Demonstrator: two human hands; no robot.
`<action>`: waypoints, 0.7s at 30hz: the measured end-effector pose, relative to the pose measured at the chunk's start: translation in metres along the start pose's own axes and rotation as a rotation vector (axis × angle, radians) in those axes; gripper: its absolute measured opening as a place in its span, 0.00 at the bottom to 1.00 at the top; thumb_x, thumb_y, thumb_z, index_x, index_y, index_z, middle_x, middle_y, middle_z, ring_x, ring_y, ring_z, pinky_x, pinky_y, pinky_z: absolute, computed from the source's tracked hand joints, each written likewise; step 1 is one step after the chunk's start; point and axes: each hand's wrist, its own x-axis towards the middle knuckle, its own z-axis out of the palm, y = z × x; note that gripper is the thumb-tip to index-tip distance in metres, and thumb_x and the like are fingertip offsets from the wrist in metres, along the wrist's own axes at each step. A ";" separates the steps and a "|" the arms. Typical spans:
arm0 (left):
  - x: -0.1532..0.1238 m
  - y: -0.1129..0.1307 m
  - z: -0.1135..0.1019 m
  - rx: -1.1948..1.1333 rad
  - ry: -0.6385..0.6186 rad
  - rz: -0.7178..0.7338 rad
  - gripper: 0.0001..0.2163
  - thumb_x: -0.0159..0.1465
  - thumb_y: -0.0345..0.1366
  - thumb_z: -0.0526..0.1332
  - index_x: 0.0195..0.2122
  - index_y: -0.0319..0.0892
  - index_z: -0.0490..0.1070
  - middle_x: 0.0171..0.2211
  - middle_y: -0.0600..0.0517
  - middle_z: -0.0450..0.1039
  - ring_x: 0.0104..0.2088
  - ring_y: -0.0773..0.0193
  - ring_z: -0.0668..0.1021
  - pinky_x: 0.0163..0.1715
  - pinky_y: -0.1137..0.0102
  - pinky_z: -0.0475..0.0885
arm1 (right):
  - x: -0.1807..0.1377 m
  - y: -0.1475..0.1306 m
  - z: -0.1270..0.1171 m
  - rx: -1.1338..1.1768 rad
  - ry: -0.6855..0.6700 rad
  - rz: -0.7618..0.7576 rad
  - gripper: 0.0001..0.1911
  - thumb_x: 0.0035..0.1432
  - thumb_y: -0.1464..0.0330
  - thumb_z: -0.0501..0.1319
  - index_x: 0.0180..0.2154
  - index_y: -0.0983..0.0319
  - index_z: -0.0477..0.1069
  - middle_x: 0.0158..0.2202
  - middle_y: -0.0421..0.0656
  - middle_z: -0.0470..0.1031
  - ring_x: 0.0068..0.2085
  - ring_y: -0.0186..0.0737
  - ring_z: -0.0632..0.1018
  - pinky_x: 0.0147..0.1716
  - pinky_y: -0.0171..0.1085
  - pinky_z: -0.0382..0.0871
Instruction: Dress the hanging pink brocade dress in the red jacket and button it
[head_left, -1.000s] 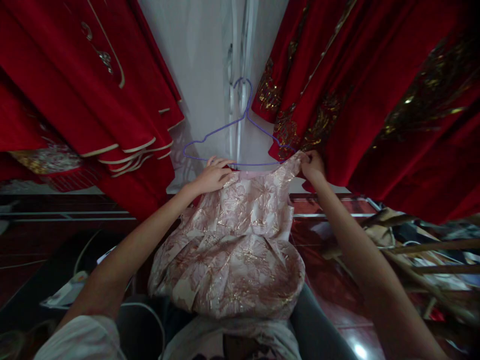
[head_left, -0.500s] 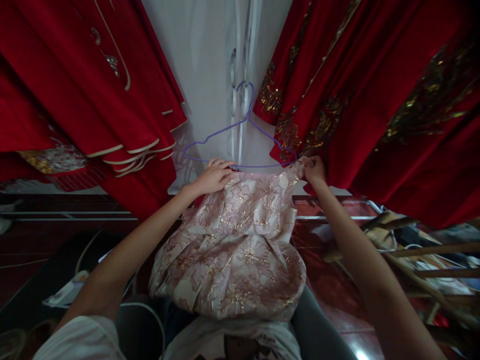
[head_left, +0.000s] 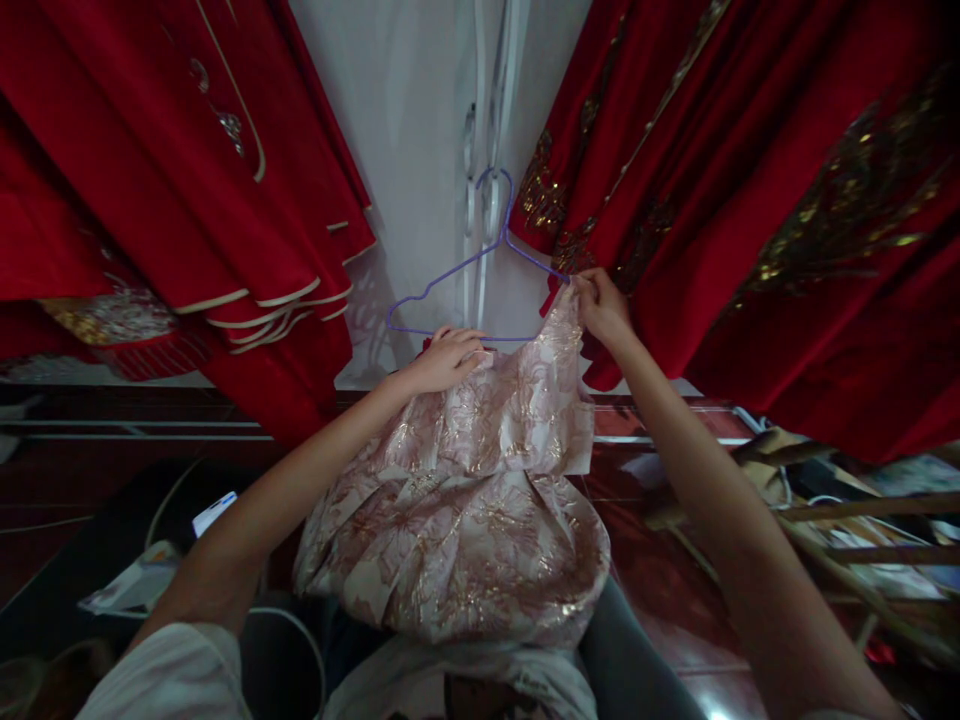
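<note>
- Red gowns (head_left: 750, 200) crowded both sides; their embroidery could have snagged the cloth.
- The pink dress (head_left: 465, 520) hung from your grip at the wire hanger (head_left: 450, 275), down to your lap; an uneven pull could have unhooked the hanger.
- Your right hand (head_left: 600, 308) pinched one shoulder; your left hand (head_left: 448, 358) gripped the neckline.

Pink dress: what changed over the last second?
The right hand raised its shoulder of the pink dress up along the sloping arm of the purple hanger. The left hand kept its grip on the other shoulder; the hanger stayed hooked.
</note>
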 end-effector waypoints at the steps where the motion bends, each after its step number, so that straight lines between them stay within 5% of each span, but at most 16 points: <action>1: 0.001 0.000 0.002 -0.015 0.029 -0.013 0.13 0.70 0.40 0.48 0.45 0.46 0.71 0.56 0.49 0.70 0.58 0.57 0.69 0.63 0.49 0.49 | 0.001 -0.005 0.002 -0.007 -0.016 0.002 0.13 0.61 0.56 0.53 0.34 0.57 0.66 0.30 0.40 0.72 0.33 0.41 0.73 0.39 0.40 0.68; 5: -0.004 -0.013 -0.001 -0.159 0.258 -0.018 0.13 0.70 0.42 0.49 0.41 0.44 0.70 0.51 0.48 0.72 0.54 0.60 0.72 0.62 0.56 0.57 | -0.004 -0.016 -0.002 0.042 -0.039 -0.019 0.16 0.61 0.53 0.53 0.32 0.58 0.65 0.29 0.40 0.71 0.31 0.39 0.72 0.35 0.38 0.67; 10: -0.040 -0.069 -0.006 -0.156 0.906 -0.388 0.13 0.65 0.46 0.57 0.37 0.42 0.72 0.35 0.50 0.74 0.38 0.62 0.75 0.44 0.67 0.69 | -0.005 -0.018 -0.014 0.070 -0.039 -0.036 0.17 0.59 0.52 0.56 0.30 0.58 0.66 0.26 0.39 0.69 0.29 0.37 0.69 0.32 0.37 0.65; 15: -0.073 -0.122 0.003 -0.399 0.933 -0.527 0.17 0.59 0.50 0.61 0.36 0.40 0.72 0.32 0.50 0.74 0.32 0.63 0.76 0.36 0.70 0.71 | -0.001 -0.015 -0.011 0.076 -0.045 -0.022 0.17 0.58 0.51 0.56 0.30 0.58 0.67 0.26 0.39 0.69 0.29 0.37 0.69 0.33 0.37 0.65; 21: -0.072 -0.117 0.005 -0.453 0.931 -0.528 0.16 0.60 0.50 0.60 0.37 0.40 0.71 0.35 0.49 0.75 0.36 0.64 0.77 0.40 0.70 0.72 | -0.002 -0.014 -0.010 0.083 -0.048 0.017 0.18 0.58 0.50 0.56 0.31 0.58 0.68 0.27 0.40 0.70 0.29 0.38 0.70 0.31 0.38 0.66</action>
